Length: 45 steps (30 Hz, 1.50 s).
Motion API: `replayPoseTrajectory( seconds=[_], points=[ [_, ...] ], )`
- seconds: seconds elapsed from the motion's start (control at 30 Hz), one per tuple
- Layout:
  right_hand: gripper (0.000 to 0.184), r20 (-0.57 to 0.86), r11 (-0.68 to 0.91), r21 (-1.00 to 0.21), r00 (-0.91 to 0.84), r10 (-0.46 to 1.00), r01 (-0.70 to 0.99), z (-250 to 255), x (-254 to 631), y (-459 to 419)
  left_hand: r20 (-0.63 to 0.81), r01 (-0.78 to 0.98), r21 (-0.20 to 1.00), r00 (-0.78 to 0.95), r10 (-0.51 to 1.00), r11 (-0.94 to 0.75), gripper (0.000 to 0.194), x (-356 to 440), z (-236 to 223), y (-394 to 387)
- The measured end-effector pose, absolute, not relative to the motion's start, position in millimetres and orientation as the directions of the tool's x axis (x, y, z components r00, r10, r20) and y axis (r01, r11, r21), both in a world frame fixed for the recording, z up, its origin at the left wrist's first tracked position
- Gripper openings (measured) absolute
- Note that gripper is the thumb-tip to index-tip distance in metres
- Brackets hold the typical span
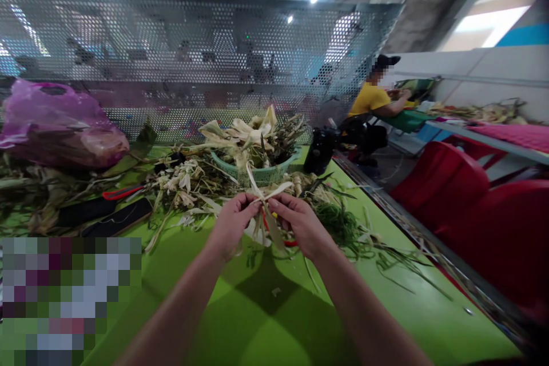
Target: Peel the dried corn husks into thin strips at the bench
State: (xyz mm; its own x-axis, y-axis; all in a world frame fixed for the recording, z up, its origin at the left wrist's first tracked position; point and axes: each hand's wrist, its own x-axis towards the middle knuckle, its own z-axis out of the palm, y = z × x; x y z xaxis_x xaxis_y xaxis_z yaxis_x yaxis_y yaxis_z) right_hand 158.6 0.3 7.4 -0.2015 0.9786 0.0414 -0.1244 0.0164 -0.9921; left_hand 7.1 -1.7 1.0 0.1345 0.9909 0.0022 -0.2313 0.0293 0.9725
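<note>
Pale dried husk strips (262, 200) cross at a knot-like centre between my two hands, above the green table. My left hand (234, 220) pinches them from the left side, and my right hand (300, 220) pinches from the right. Loose ends fan upward and hang down below the fingers. Behind the hands is a light green plastic basket (253, 174) heaped with dried husks (257, 131). A red-handled tool (290, 243) lies on the table just beneath the strips, partly hidden by them and my right hand.
To the left are a purple plastic bag (60, 120), a red-and-black cutter (122, 192) and a dark flat case (118, 218). Green fibres (341, 223) and a black object (319, 148) lie right. Red chairs (441, 183) stand beyond the table edge; a person in yellow (371, 97) sits farther off.
</note>
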Motion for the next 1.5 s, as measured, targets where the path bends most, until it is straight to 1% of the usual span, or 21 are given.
replayPoseTrajectory(
  seconds=[0.13,0.23,0.37,0.6,0.73,0.83,0.93,1.0,1.13,1.2,1.33,1.43,1.5],
  points=[
    [0.025,0.051,0.030,-0.975,-0.087,0.995,-0.221,5.8,159.7,1.5,0.005,-0.160,0.987,0.216,0.976,0.030,0.019,8.3,4.1,-4.8],
    [0.024,0.027,0.009,-0.971,-0.071,0.997,-0.239,4.4,160.2,2.2,-0.026,-0.159,0.986,0.206,0.978,0.060,0.023,8.1,6.6,-6.5],
    [0.023,0.055,0.036,-0.970,-0.071,0.996,-0.240,4.2,159.1,1.9,-0.010,-0.119,0.992,0.204,0.979,0.035,0.026,7.2,7.3,-4.6],
    [0.021,0.093,0.084,-0.967,-0.027,0.995,-0.239,2.5,156.2,1.6,0.063,-0.183,0.983,0.235,0.970,-0.019,0.014,10.4,-0.7,-1.8],
    [0.027,0.087,0.079,-0.985,-0.043,0.995,-0.152,4.8,157.6,1.0,0.098,-0.142,0.987,0.192,0.976,-0.071,0.012,10.1,-3.8,-0.3],
    [0.031,0.055,0.048,-0.997,-0.115,0.992,-0.058,7.7,158.4,0.2,0.080,-0.112,0.991,0.120,0.990,-0.067,0.013,8.7,-3.4,0.3],
    [0.030,0.024,0.024,-1.000,-0.190,0.981,-0.002,7.9,157.9,0.0,0.059,-0.114,0.992,0.069,0.996,-0.051,0.014,7.7,-0.7,-0.4],
    [0.029,0.022,0.023,-1.000,-0.204,0.979,0.004,6.8,157.3,-0.1,0.046,-0.120,0.992,0.071,0.996,-0.038,0.015,7.1,1.0,-0.7],
    [0.029,0.019,0.016,-1.000,-0.216,0.976,-0.017,5.4,155.9,-1.0,0.035,-0.144,0.989,0.147,0.989,-0.014,0.019,5.3,3.2,0.3],
    [0.028,0.026,0.018,-0.999,-0.243,0.970,-0.032,5.0,155.2,-1.4,0.037,-0.149,0.989,0.141,0.989,-0.016,0.021,4.3,4.5,0.6],
    [0.023,0.104,0.105,-0.994,-0.258,0.961,-0.010,2.6,155.1,0.8,0.020,-0.179,0.984,0.066,0.998,-0.008,0.024,3.4,7.8,-1.0],
    [0.020,0.179,0.200,-0.978,-0.236,0.955,0.065,-0.4,156.5,4.3,-0.022,-0.211,0.977,0.037,0.999,0.029,0.026,2.5,8.1,-1.4],
    [0.018,0.204,0.236,-0.963,-0.224,0.953,0.128,-1.5,157.6,6.1,-0.045,-0.237,0.970,0.060,0.997,0.058,0.027,0.5,7.1,-0.1]
  ],
)
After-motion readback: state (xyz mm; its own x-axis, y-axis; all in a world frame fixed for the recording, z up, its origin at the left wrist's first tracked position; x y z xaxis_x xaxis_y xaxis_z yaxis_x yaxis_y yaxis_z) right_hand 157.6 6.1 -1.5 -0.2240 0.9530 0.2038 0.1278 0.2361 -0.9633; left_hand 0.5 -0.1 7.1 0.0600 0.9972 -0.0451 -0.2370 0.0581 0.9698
